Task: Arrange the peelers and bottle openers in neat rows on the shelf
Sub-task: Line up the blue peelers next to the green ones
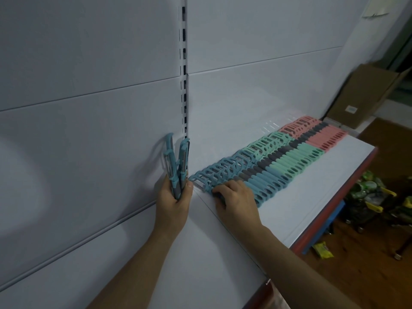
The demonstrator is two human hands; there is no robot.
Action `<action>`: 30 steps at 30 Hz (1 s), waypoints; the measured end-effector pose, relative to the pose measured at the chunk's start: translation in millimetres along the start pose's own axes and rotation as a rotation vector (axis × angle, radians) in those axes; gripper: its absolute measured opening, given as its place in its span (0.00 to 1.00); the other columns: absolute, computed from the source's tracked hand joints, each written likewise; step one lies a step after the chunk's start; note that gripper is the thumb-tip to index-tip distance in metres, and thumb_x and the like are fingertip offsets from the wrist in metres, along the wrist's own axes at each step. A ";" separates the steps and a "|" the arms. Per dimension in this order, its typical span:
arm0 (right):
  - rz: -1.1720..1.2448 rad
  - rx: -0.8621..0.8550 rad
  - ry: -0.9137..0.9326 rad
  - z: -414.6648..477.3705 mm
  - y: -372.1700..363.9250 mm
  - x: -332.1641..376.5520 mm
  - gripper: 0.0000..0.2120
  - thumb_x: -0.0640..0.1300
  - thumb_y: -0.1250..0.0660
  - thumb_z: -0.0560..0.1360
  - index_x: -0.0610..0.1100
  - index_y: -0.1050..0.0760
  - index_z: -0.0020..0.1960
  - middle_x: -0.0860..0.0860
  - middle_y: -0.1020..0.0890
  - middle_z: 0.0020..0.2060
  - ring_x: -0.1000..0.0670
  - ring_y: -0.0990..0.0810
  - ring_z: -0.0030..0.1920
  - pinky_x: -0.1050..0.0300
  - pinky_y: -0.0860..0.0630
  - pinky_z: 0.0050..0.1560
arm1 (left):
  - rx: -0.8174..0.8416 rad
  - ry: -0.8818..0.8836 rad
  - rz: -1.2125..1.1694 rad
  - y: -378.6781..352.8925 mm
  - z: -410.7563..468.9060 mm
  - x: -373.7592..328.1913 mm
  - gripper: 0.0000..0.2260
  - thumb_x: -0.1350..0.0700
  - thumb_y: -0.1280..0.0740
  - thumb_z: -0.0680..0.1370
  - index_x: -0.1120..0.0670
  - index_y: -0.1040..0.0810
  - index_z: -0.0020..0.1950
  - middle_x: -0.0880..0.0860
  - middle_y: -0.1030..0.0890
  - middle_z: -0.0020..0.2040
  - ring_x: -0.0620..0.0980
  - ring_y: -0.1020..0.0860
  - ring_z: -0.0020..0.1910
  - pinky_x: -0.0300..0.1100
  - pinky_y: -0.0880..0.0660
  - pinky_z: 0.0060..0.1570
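The left hand (172, 204) grips a small bunch of blue peelers (176, 161), fingers closed round their handles. It holds them upright, blades up, against the back panel (89, 108) at the shelf's back edge, just beside the slotted upright (184, 85). On the white shelf (289, 208) a tight row (278, 161) of peelers lies flat along the back edge, handles pointing to the front edge. It runs pink at the far end, then green, then blue at the near end. The right hand (236, 201) rests on the row's near end, knuckles up, with its fingers curled over the last blue ones. Whether it pinches one or only presses down cannot be told. Between row and front edge the shelf is bare white. Past the far end stands a cardboard box (367, 94), and below the front edge packets (323, 249) lie on the brown floor (367, 284).
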State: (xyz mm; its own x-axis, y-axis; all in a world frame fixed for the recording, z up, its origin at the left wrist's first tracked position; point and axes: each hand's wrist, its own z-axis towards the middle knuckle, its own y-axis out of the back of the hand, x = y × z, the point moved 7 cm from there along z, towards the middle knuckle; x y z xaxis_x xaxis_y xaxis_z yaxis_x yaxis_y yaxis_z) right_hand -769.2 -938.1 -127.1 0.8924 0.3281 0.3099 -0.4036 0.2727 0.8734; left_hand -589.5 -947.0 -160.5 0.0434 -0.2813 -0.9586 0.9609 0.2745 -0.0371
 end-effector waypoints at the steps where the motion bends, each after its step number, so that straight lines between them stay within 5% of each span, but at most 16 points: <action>1: 0.015 -0.021 -0.004 -0.4 2.1 0.7 0.07 0.42 0.31 0.77 0.46 0.17 0.54 0.50 0.19 0.47 0.45 0.24 0.49 0.49 0.28 0.47 | 0.001 0.006 -0.002 0.2 -0.4 -0.1 0.09 0.46 0.29 0.76 0.47 0.19 0.54 0.44 0.16 0.45 0.49 0.16 0.46 0.56 0.17 0.50; 7: 0.612 -0.099 -0.093 14.3 22.4 16.8 0.11 0.52 0.34 0.78 0.50 0.18 0.57 0.61 0.19 0.48 0.57 0.21 0.50 0.53 0.21 0.49 | 0.206 0.076 -0.120 -12.8 -5.8 -9.2 0.16 0.47 0.20 0.69 0.45 0.15 0.55 0.48 0.13 0.50 0.47 0.14 0.50 0.37 0.20 0.47; 11: 0.877 0.028 -0.133 20.0 14.3 25.5 0.07 0.44 0.30 0.78 0.47 0.14 0.52 0.55 0.14 0.45 0.52 0.16 0.48 0.43 0.19 0.49 | 0.281 0.090 -0.315 -18.7 -6.0 -15.7 0.20 0.56 0.18 0.68 0.51 0.15 0.58 0.56 0.14 0.57 0.57 0.15 0.56 0.45 0.18 0.51; 16: 0.900 0.019 -0.168 12.7 6.0 24.7 0.03 0.43 0.26 0.75 0.48 0.19 0.48 0.53 0.16 0.43 0.48 0.17 0.47 0.40 0.20 0.48 | 0.225 0.091 -0.253 -14.6 -7.6 -11.9 0.19 0.53 0.19 0.68 0.50 0.16 0.58 0.54 0.13 0.55 0.55 0.15 0.54 0.44 0.18 0.48; 20: 0.846 0.021 -0.104 8.7 5.3 31.5 0.05 0.46 0.34 0.79 0.46 0.23 0.53 0.51 0.17 0.47 0.47 0.17 0.50 0.39 0.20 0.50 | 0.258 0.124 -0.272 -21.2 -9.2 -7.8 0.19 0.61 0.23 0.71 0.54 0.18 0.61 0.55 0.14 0.54 0.54 0.15 0.53 0.44 0.18 0.47; 23: 0.848 0.012 -0.065 4.2 7.7 36.6 0.06 0.46 0.39 0.81 0.47 0.24 0.55 0.53 0.18 0.48 0.49 0.18 0.51 0.41 0.20 0.51 | 0.270 0.115 -0.237 -23.6 -9.3 -10.9 0.20 0.60 0.23 0.70 0.55 0.21 0.61 0.56 0.14 0.49 0.52 0.17 0.43 0.44 0.18 0.40; 28: 1.032 0.001 -0.161 -0.7 10.6 21.6 0.08 0.46 0.45 0.84 0.46 0.27 0.54 0.49 0.19 0.43 0.44 0.19 0.46 0.40 0.21 0.52 | 0.188 0.038 -0.019 -12.7 -1.6 -12.1 0.08 0.61 0.26 0.78 0.60 0.25 0.44 0.52 0.22 0.33 0.50 0.23 0.33 0.45 0.25 0.37; 30: 1.055 0.001 -0.215 -1.1 11.3 12.6 0.07 0.47 0.44 0.84 0.47 0.28 0.54 0.51 0.21 0.39 0.47 0.21 0.39 0.43 0.21 0.43 | 0.150 -0.011 -0.002 -10.4 -2.5 -15.2 0.12 0.59 0.31 0.81 0.60 0.26 0.40 0.56 0.24 0.30 0.52 0.25 0.30 0.45 0.26 0.35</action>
State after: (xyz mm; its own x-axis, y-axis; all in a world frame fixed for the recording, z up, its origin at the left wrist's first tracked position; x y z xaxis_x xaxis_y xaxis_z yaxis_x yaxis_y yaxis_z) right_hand -762.8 -929.8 -113.7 0.1110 0.2314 0.9665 -0.9903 -0.0555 0.1270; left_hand -600.9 -943.3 -146.2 0.0438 -0.2921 -0.9554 0.9910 0.1336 0.0046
